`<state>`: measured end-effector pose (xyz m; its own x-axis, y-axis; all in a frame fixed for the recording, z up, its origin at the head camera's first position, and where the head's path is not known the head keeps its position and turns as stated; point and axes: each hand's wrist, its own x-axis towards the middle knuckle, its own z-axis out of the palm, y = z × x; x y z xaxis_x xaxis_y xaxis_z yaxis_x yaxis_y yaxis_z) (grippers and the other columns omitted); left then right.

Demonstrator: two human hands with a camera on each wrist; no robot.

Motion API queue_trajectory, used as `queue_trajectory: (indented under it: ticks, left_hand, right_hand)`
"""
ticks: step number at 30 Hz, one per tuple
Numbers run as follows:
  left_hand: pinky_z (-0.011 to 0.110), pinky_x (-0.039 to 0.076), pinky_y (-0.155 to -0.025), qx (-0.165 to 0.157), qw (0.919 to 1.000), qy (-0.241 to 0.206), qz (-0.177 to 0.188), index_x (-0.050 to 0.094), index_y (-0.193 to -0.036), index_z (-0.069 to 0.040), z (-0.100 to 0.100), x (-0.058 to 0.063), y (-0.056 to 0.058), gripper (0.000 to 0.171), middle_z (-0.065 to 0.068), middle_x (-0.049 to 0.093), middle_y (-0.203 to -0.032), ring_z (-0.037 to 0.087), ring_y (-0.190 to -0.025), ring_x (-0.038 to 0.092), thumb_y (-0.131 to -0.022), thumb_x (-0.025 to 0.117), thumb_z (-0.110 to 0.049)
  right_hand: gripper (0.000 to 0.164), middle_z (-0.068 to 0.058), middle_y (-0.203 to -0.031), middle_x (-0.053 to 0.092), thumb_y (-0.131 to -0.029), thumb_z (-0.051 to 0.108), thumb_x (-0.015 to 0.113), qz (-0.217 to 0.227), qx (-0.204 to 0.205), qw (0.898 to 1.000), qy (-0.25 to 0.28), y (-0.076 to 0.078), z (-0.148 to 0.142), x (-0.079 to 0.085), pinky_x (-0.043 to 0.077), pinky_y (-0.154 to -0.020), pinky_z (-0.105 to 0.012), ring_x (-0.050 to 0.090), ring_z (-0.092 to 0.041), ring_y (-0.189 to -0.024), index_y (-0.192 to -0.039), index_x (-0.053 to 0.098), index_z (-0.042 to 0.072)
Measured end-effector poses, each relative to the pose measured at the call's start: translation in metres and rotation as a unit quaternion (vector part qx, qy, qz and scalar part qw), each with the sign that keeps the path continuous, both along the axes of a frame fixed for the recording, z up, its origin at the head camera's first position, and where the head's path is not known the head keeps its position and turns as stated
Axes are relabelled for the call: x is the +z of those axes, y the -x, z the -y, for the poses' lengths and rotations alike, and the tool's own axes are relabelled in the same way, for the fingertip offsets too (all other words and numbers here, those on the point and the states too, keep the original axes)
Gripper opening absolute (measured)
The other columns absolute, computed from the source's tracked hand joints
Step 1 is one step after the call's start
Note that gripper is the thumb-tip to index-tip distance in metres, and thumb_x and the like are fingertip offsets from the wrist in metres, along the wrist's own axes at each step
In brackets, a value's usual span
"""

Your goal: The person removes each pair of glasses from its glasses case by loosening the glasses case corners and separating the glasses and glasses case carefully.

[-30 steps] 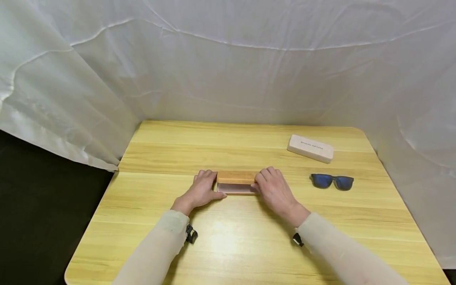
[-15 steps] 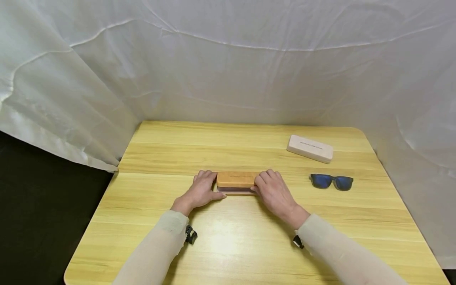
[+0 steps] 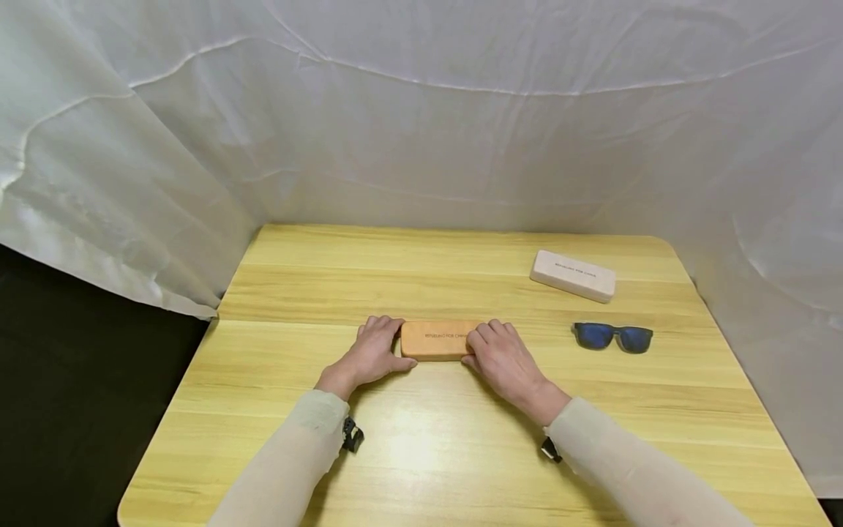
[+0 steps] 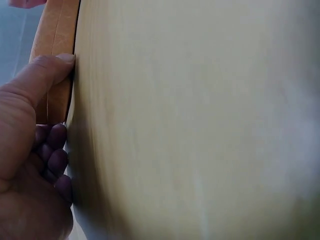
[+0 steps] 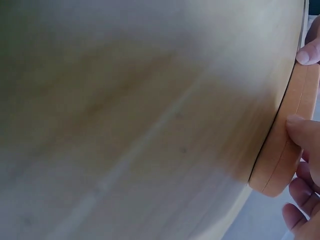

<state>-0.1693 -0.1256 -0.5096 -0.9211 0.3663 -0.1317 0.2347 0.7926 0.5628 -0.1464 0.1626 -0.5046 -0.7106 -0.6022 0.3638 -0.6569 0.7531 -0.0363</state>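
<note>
An orange glasses case (image 3: 431, 342) lies closed on the table, with printed lettering on its lid. My left hand (image 3: 373, 353) holds its left end, thumb along the front side. In the left wrist view that thumb presses the front of the orange case (image 4: 60, 35), while the other fingers curl at the end. My right hand (image 3: 506, 364) grips the right end from above and covers part of the lettering. A thin seam between lid and base runs along the orange case (image 5: 280, 155) in the right wrist view, my right thumb lying across it.
Dark sunglasses with blue lenses (image 3: 614, 337) lie to the right of my right hand. Behind them is a pale pink glasses case (image 3: 573, 275), closed, with lettering on top. White curtains (image 3: 421, 146) hang behind the wooden table (image 3: 316, 285) and at its sides.
The orange case's lid has come down toward me, from partly raised with the inside showing to closed. My right hand followed it slightly; my left hand stayed at the left end.
</note>
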Motion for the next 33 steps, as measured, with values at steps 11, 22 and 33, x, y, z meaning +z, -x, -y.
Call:
queue_trajectory:
  ticks: [11, 22, 33]
  left_hand:
    - [0.047, 0.035, -0.11, 0.003, 1.0, 0.001, -0.003, 0.045, -0.157, -0.003, -0.0006, -0.0014, -0.0027, 0.091, 0.014, 0.057, -0.145, 0.032, -0.133, 0.043, -0.087, 0.084, -0.045]
    - [0.043, 0.035, -0.099, -0.023, 0.9946, 0.062, -0.081, 0.05, -0.15, -0.001, -0.003, -0.0059, -0.0048, 0.085, 0.014, 0.06, -0.136, 0.031, -0.122, 0.046, -0.086, 0.081, -0.048]
    - [0.041, 0.033, -0.092, -0.025, 0.9914, 0.075, -0.104, 0.055, -0.144, -0.003, -0.0053, -0.0039, -0.0052, 0.079, 0.011, 0.062, -0.129, 0.029, -0.114, 0.046, -0.085, 0.082, -0.048]
  right_hand:
    - [0.028, -0.001, -0.089, 0.056, -0.096, 0.027, 0.079, 0.003, -0.003, 1.0, -0.018, -0.0011, 0.0027, 0.0006, 0.044, -0.074, -0.035, 0.048, -0.022, -0.082, -0.095, 0.056, 0.012]
    - [0.029, -0.001, -0.088, 0.055, -0.096, 0.028, 0.08, -0.012, -0.001, 1.0, -0.024, -0.001, 0.0034, -0.0018, 0.043, -0.072, -0.034, 0.047, -0.022, -0.08, -0.094, 0.056, 0.011]
    - [0.029, -0.002, -0.087, 0.055, -0.096, 0.028, 0.079, -0.018, -0.003, 0.999, -0.028, -0.0014, 0.0027, -0.0017, 0.043, -0.071, -0.034, 0.047, -0.022, -0.079, -0.094, 0.056, 0.011]
